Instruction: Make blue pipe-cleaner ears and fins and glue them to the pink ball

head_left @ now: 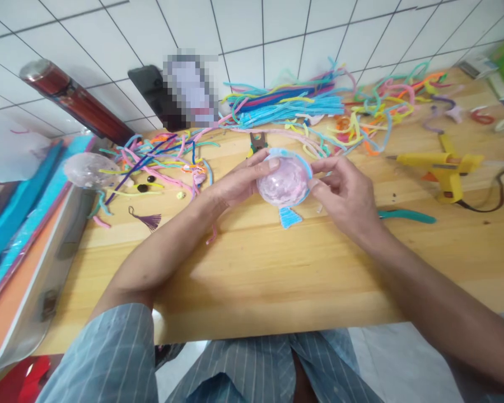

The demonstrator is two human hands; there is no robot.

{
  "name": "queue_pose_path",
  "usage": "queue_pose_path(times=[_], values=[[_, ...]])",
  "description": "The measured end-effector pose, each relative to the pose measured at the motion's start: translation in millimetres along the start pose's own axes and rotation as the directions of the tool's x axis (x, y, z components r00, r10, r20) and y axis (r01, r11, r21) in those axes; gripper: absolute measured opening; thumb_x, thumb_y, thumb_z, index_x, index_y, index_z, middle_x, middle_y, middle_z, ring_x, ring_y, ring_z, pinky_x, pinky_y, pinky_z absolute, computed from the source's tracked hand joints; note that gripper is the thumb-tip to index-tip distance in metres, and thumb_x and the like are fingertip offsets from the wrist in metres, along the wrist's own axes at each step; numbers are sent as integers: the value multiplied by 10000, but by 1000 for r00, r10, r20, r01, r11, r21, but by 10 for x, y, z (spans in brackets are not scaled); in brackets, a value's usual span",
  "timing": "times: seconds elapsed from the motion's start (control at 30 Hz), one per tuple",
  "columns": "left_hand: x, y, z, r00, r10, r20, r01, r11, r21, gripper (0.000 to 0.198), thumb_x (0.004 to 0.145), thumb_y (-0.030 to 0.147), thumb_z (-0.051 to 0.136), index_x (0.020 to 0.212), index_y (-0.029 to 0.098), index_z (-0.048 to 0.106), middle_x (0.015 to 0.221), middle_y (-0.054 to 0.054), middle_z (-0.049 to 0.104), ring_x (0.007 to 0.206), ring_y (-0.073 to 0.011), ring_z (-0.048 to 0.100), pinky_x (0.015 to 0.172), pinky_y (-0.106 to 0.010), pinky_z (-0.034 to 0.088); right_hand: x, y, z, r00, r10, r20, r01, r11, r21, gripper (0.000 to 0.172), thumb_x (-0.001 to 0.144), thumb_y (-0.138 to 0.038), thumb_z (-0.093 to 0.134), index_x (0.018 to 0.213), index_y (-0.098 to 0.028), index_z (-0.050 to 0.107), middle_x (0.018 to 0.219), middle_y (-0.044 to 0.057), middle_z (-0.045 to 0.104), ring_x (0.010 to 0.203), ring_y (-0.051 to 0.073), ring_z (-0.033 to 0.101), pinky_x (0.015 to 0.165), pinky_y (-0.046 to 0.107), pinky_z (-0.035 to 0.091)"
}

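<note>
A clear plastic ball (282, 182) with a pinkish tint is held up over the middle of the table. A light blue pipe cleaner (306, 162) curves along its top and right edge. My left hand (247, 182) grips the ball from the left, thumb laid on its upper front. With thumb and forefinger, my right hand (344, 193) pinches the blue pipe cleaner at the ball's right edge. A small blue fan-shaped piece (290, 217) shows just below the ball; whether it is attached I cannot tell.
Loose pipe cleaners (292, 109) are heaped along the tiled wall. A yellow glue gun (447, 168) and teal-handled pliers (407, 215) lie at right. Leftward are another clear ball (91, 170), a purple tassel (147, 218) and a red-brown flask (78, 101). Cutters (258, 143) lie behind my hands.
</note>
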State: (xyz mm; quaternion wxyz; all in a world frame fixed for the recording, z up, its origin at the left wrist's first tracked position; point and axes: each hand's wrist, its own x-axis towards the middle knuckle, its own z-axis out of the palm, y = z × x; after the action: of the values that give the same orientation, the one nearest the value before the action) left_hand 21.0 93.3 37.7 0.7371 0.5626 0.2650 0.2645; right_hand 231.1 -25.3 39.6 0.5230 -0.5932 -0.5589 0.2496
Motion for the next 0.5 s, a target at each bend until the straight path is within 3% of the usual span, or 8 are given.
queue_pose_path(times=[0.17, 0.3, 0.5], values=[[14, -32, -8, 995, 100, 23, -101, 994, 41, 709, 693, 615, 1000, 1205, 241, 684, 1144, -21, 745, 1000, -198, 717, 822, -285, 567, -40, 20, -4, 999, -34, 3, 34, 998, -62, 199, 826, -282, 710, 1019, -237, 695, 975, 57, 830, 714, 210, 771, 602, 338, 586], [31, -83, -41, 980, 189, 67, -194, 976, 97, 742, 682, 579, 1018, 1244, 245, 668, 1209, -40, 734, 1081, -215, 704, 905, -299, 576, -73, 53, -16, 977, -201, -66, 184, 962, -203, 167, 828, -209, 670, 982, -269, 695, 983, 47, 834, 775, 243, 811, 652, 365, 629], [67, -195, -85, 956, 278, 93, -291, 940, 179, 757, 710, 613, 1000, 1291, 276, 650, 1281, -44, 710, 1140, -221, 697, 946, -305, 587, -74, 100, -57, 937, -347, -47, 309, 883, -353, 207, 860, -171, 642, 1026, -271, 714, 991, 41, 844, 790, 232, 813, 696, 372, 655]])
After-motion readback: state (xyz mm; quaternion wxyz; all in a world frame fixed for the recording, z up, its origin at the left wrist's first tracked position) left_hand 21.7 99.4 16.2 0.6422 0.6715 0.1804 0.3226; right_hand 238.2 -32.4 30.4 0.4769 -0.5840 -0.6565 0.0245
